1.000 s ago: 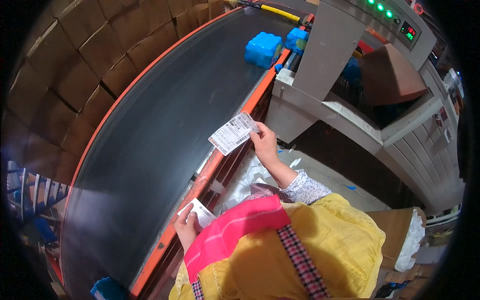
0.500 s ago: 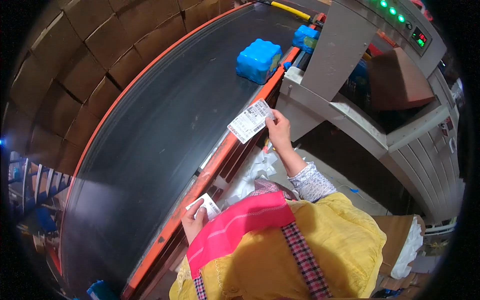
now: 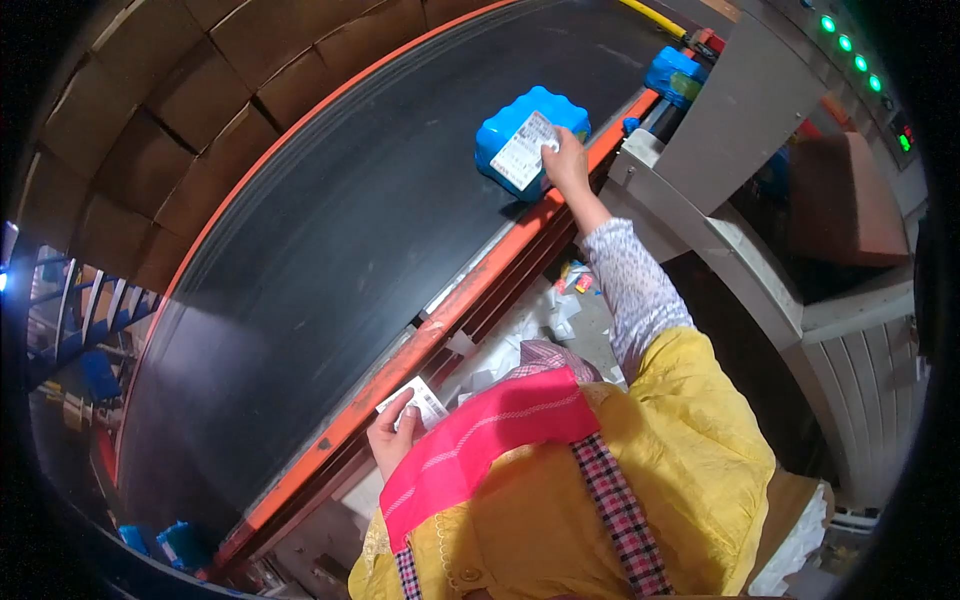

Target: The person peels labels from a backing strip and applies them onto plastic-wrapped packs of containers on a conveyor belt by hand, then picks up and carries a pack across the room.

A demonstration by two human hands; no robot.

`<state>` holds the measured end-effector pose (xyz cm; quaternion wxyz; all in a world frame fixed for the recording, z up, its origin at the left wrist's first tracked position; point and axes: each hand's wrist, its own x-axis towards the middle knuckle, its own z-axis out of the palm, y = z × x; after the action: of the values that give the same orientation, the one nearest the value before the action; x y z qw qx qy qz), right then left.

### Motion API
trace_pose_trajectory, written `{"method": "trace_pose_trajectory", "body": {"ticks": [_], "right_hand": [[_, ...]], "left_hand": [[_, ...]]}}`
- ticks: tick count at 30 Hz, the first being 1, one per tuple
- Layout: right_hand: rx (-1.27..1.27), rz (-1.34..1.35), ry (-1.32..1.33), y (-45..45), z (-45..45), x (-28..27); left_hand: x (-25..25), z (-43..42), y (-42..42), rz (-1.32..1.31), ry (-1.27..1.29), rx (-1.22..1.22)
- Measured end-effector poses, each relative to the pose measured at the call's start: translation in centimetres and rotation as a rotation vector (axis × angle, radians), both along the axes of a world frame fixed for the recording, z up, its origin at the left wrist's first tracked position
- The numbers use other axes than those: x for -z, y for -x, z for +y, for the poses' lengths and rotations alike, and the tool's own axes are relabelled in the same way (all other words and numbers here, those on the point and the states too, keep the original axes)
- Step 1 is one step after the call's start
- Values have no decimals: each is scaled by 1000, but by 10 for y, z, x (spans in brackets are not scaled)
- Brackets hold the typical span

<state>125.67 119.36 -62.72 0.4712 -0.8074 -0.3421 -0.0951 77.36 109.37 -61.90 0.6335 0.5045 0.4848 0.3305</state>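
My right hand [image 3: 568,165] is closed on one edge of a white printed shipping label [image 3: 525,150]. That label lies over the top of a blue wrapped pack [image 3: 540,102] with a bumpy surface, on the black conveyor belt [image 3: 330,250]; whether it is stuck down I cannot tell. Lower down, near the orange belt rail [image 3: 460,295], my left hand [image 3: 393,432] pinches a small stack of white labels [image 3: 425,402] between thumb and fingers.
Stacked cardboard boxes [image 3: 180,110] line the belt's far side. A grey machine [image 3: 680,120] with green lights stands at right, another blue pack [image 3: 675,75] beside it. More blue packs [image 3: 182,545] are at lower left. White paper scraps [image 3: 500,350] lie below the rail.
My right hand has reached forward with the label, from above the rail onto the blue pack. My left hand still holds its labels near the rail. The view has shifted slightly.
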Motion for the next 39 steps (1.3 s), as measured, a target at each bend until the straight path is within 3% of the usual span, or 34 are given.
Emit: {"method": "trace_pose_trajectory", "body": {"ticks": [6, 11, 14, 15, 19, 24, 26, 28, 29, 30, 32, 34, 36, 37, 39], "right_hand": [[-3, -74, 103, -26, 57, 16], [49, -385, 242, 22, 69, 24], [-69, -670, 280, 49, 73, 24], [-380, -438, 475, 49, 79, 26], [-371, -409, 787, 105, 75, 25], [-752, -478, 613, 202, 76, 29], [-901, -527, 579, 244, 64, 26], [-1023, -597, 586, 281, 44, 23], [-1174, -539, 530, 293, 30, 16], [-1314, -474, 480, 303, 14, 9], [-1575, 465, 742, 321, -8, -11], [-1795, 403, 394, 339, -30, -17], [-1771, 159, 261, 324, -45, -22], [-1747, 162, 135, 305, -51, -28], [-1699, 117, 186, 272, -67, -60]], "left_hand": [[-10, -8, -1, 49, -17, -55], [-13, -9, 3, 60, 4, -88], [-13, -9, 8, 78, 9, -119], [-11, -9, 9, 65, 12, -133], [-2, -6, 14, -23, -32, -214], [25, 5, 22, -132, -134, -337], [42, 10, 30, 127, -267, -229], [13, 8, 23, 83, -366, -215], [-5, 5, 17, -4, -297, -267], [-2, 6, 18, 90, -370, -217], [-8, 11, 23, 86, -452, -135], [-18, 9, 32, 98, -367, -111], [-18, 2, 15, 74, -391, -182], [-19, -5, -7, -75, -386, -210], [-13, -11, -27, -272, -118, -88]]}}
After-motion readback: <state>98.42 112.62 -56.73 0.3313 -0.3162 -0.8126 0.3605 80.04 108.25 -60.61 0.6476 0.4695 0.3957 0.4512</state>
